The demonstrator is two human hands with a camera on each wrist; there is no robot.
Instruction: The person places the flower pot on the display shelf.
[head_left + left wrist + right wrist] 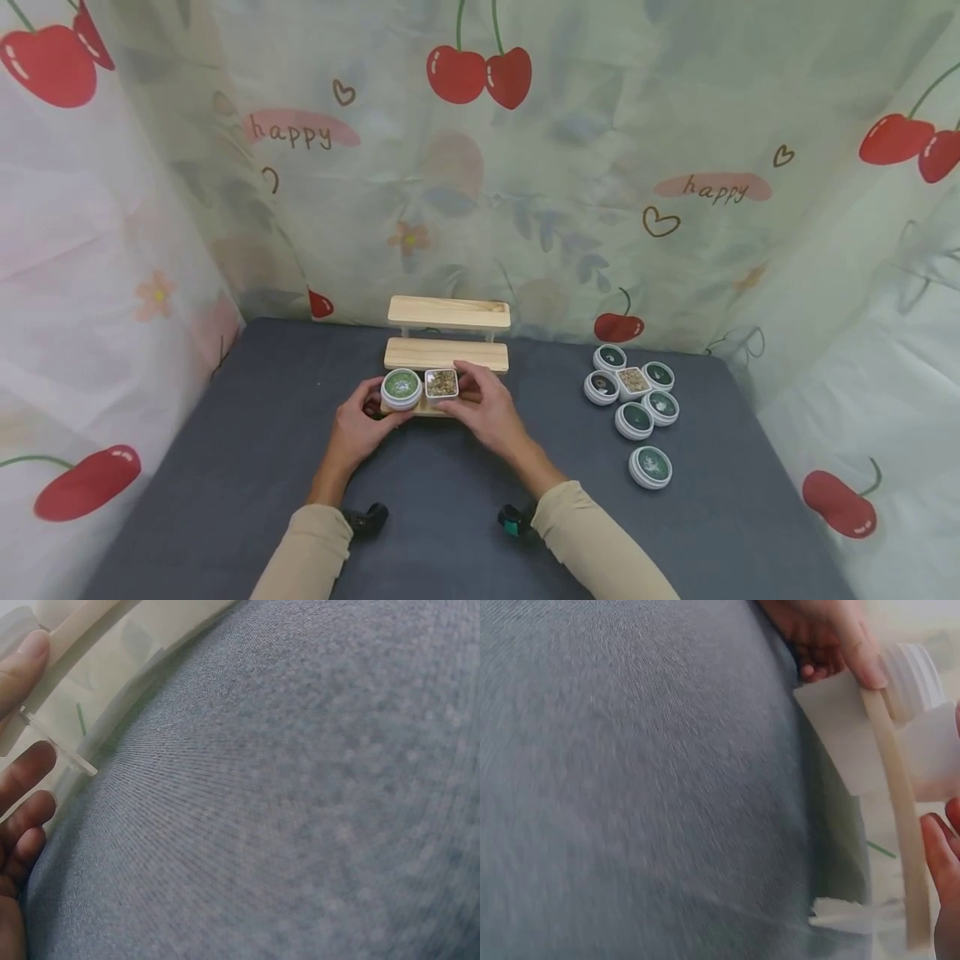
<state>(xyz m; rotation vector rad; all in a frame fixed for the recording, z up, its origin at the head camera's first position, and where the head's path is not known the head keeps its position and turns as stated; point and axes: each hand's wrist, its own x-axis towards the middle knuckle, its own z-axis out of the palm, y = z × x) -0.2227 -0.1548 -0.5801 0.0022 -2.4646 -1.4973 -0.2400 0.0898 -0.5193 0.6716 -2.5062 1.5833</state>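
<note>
My left hand (360, 427) holds a round white jar (401, 390) with a green top, its thumb at the front edge of the lowest wooden shelf (900, 795). Beside that jar is a small square white container (441, 384) with brown flecked contents. Around its right side, the thumb and fingers of my right hand (487, 410) pinch it. Both containers are at the lowest step of a pale wooden tiered stand (446, 355), side by side. In the left wrist view, several fingers (30, 769) show below the shelf; the jar is mostly out of frame.
To the right on the dark grey cloth (570, 517) stand several round white jars with dark green tops, one jar (650, 467) apart at the front. Among them is another square container (633, 381). A printed curtain (562, 167) hangs behind the stand.
</note>
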